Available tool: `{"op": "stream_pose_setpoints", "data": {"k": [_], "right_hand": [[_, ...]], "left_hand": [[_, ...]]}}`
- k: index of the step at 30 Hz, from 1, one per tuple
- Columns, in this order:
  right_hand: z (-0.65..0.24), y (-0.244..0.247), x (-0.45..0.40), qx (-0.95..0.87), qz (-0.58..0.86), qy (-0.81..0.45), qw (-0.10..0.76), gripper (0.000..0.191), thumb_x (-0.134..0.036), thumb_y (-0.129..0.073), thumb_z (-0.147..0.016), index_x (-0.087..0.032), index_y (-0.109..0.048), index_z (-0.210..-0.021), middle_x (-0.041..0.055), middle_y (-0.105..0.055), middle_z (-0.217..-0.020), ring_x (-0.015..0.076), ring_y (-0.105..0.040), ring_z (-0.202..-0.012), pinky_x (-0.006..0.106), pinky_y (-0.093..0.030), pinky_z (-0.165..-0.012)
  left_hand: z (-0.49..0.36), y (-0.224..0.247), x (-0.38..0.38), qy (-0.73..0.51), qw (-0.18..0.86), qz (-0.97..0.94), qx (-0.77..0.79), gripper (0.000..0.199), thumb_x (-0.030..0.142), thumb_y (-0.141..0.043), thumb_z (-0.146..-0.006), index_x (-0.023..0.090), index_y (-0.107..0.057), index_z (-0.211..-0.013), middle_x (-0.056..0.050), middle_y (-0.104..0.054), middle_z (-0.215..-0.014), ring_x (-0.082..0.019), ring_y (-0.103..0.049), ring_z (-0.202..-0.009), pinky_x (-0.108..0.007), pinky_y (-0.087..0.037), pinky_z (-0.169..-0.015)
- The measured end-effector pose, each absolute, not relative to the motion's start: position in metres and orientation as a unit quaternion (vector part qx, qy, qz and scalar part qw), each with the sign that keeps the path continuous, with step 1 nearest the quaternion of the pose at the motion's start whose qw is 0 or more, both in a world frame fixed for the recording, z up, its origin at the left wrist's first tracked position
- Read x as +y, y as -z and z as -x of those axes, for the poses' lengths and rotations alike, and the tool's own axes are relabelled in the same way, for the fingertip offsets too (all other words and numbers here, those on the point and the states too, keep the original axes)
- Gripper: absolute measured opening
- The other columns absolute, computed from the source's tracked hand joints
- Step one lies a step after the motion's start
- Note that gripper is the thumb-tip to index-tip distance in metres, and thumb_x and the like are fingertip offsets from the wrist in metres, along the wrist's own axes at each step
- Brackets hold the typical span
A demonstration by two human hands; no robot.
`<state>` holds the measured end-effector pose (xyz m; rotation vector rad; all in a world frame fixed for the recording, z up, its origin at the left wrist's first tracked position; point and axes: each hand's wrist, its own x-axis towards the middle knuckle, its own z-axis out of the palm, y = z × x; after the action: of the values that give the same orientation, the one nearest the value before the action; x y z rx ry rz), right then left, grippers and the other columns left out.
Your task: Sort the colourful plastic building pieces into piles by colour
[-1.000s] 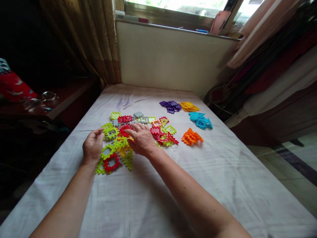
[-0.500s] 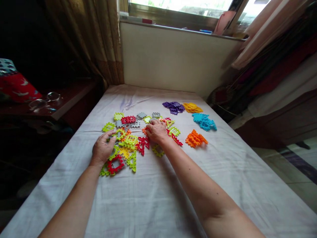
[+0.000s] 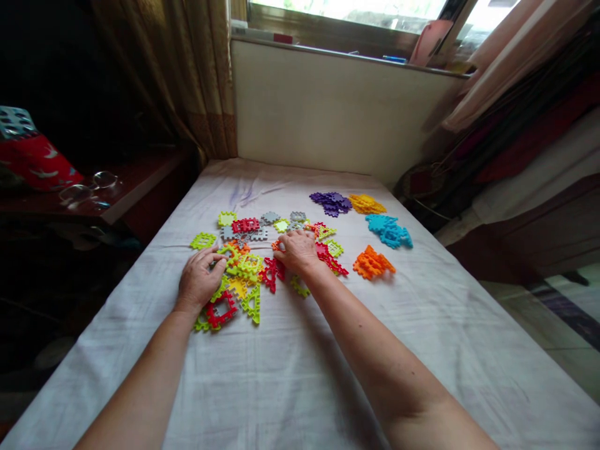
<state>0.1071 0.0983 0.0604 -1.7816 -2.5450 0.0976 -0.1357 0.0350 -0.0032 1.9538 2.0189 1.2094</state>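
Observation:
My left hand point(image 3: 200, 280) rests at the left edge of a mixed pile of toothed plastic building pieces, thumb and fingers apart, over lime-green pieces point(image 3: 248, 267). A red square frame piece point(image 3: 221, 309) and a lime triangle piece point(image 3: 252, 304) lie nearer me. My right hand point(image 3: 297, 251) reaches into the pile's right part with fingers bent down. An orange piece point(image 3: 275, 246) shows at its thumb side; the other fingertips are hidden, so what they grip is unclear. Red triangle pieces point(image 3: 269, 275) lie between the hands.
Separate heaps stand to the right: purple pieces point(image 3: 330, 203), yellow pieces point(image 3: 367, 204), blue pieces point(image 3: 389, 230) and orange pieces point(image 3: 373, 262). Grey pieces point(image 3: 269, 217) lie at the pile's back. A pale sheet point(image 3: 262, 387) covers the surface. Eyeglasses point(image 3: 89, 189) sit on a side table at left.
My left hand has shifted slightly right, farther over the lime pieces. The right hand stays at nearly the same spot among the pieces. The whole view has moved a little.

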Motion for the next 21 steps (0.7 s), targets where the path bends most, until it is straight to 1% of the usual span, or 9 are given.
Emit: {"op": "stream_pose_setpoints", "data": {"k": [4,7,9,12,15,18,19,21], "right_hand": [[-0.108,-0.055,0.096,-0.826,0.561,-0.029,0.044,0.038,-0.037,-0.057,-0.09,-0.022,-0.065,-0.123,0.011,-0.068,-0.123,0.0283,-0.053,-0.118,0.042,-0.035,-0.099],[-0.111,-0.052,0.092,-0.841,0.534,-0.034,0.083,0.029,-0.031,-0.051,-0.094,-0.022,-0.069,-0.115,0.0095,-0.071,-0.119,0.0252,-0.055,-0.119,0.041,-0.031,-0.105],[-0.119,-0.053,0.09,-0.839,0.528,-0.035,0.124,0.028,-0.025,-0.047,-0.096,-0.023,-0.072,-0.109,0.0081,-0.074,-0.113,0.0225,-0.058,-0.115,0.038,-0.03,-0.107],[-0.145,-0.057,0.088,-0.784,0.576,-0.056,0.223,0.032,-0.024,-0.043,-0.099,-0.023,-0.071,-0.114,0.0071,-0.074,-0.114,0.0192,-0.064,-0.108,0.031,-0.039,-0.1],[-0.19,-0.062,0.087,-0.67,0.669,-0.084,0.312,0.032,-0.025,-0.046,-0.098,-0.023,-0.069,-0.119,0.0064,-0.075,-0.115,0.0175,-0.067,-0.103,0.026,-0.045,-0.091],[-0.238,-0.062,0.084,-0.604,0.725,-0.067,0.324,0.035,-0.02,-0.047,-0.095,-0.015,-0.068,-0.122,0.0157,-0.072,-0.119,0.0237,-0.068,-0.104,0.033,-0.047,-0.093],[-0.251,-0.061,0.083,-0.588,0.74,-0.06,0.322,0.036,-0.02,-0.047,-0.094,-0.015,-0.068,-0.122,0.0165,-0.072,-0.118,0.0256,-0.068,-0.104,0.036,-0.047,-0.093],[-0.269,-0.057,0.08,-0.559,0.769,-0.049,0.306,0.035,-0.022,-0.048,-0.093,-0.021,-0.069,-0.121,0.0134,-0.074,-0.115,0.0281,-0.068,-0.103,0.039,-0.048,-0.091]], "left_hand": [[0.136,0.002,0.035,-0.382,0.042,-0.638,0.668,0.028,0.041,-0.05,-0.083,0.024,-0.072,-0.083,-0.007,-0.073,-0.116,-0.025,-0.063,-0.117,-0.042,-0.044,-0.109],[0.137,0.003,0.036,-0.38,0.045,-0.64,0.666,0.031,0.042,-0.049,-0.083,0.023,-0.073,-0.086,-0.009,-0.072,-0.118,-0.026,-0.063,-0.118,-0.044,-0.044,-0.109],[0.137,0.003,0.036,-0.382,0.044,-0.642,0.664,0.032,0.042,-0.048,-0.084,0.022,-0.073,-0.086,-0.011,-0.072,-0.118,-0.027,-0.063,-0.118,-0.045,-0.044,-0.109],[0.138,0.004,0.036,-0.386,0.041,-0.642,0.661,0.032,0.043,-0.048,-0.083,0.022,-0.073,-0.087,-0.011,-0.072,-0.118,-0.027,-0.063,-0.117,-0.045,-0.044,-0.109],[0.138,0.004,0.037,-0.385,0.04,-0.642,0.661,0.031,0.043,-0.049,-0.083,0.022,-0.072,-0.086,-0.009,-0.072,-0.118,-0.026,-0.063,-0.117,-0.044,-0.044,-0.109],[0.139,0.004,0.037,-0.385,0.042,-0.643,0.661,0.031,0.043,-0.049,-0.083,0.023,-0.072,-0.086,-0.009,-0.072,-0.117,-0.026,-0.063,-0.117,-0.044,-0.044,-0.109],[0.139,0.004,0.037,-0.383,0.043,-0.644,0.66,0.031,0.043,-0.049,-0.083,0.023,-0.072,-0.086,-0.009,-0.072,-0.117,-0.027,-0.063,-0.116,-0.044,-0.044,-0.109],[0.139,0.004,0.038,-0.381,0.046,-0.646,0.66,0.032,0.044,-0.049,-0.083,0.022,-0.072,-0.086,-0.009,-0.072,-0.118,-0.027,-0.064,-0.116,-0.044,-0.045,-0.109]]}}
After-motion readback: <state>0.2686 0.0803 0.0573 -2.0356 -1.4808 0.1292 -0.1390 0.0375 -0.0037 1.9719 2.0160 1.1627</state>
